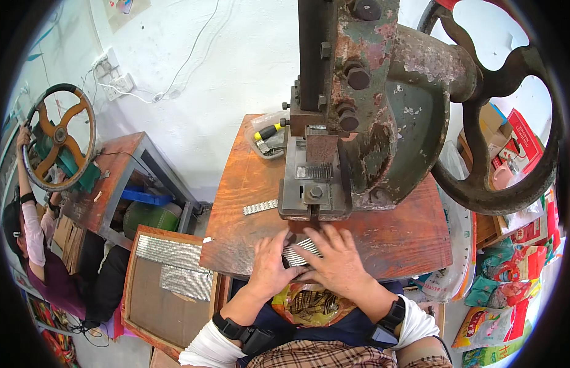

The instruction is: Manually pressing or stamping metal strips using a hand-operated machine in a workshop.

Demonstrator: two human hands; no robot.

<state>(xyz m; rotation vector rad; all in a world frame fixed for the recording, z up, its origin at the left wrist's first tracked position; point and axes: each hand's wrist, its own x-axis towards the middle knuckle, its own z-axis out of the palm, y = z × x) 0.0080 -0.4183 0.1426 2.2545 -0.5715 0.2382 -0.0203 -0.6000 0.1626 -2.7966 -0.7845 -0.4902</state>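
At the front edge of the wooden bench, my left hand [274, 265] and my right hand [339, 262] close around a small block of silver ridged metal pieces [302, 253] from either side. My fingers partly cover it, so its full shape is hidden. Just beyond my fingertips stands the base of a heavy manual press [315, 211], with a bolt on its front and a dark ridged piece [315, 172] under the ram. To the left of the base lies a short silver ridged strip [260, 207]. Below my hands, a yellow plastic bag [312, 305] in my lap holds brass-coloured pieces.
A wooden tray [144, 310] with rows of silver strips sits at the lower left. A clear tub [268, 141] with a yellow-black tool stands behind the strip. The press's large handwheel [481, 199] rises at right, above colourful bags [499, 319]. Another person [52, 270] grips a wheel at far left.
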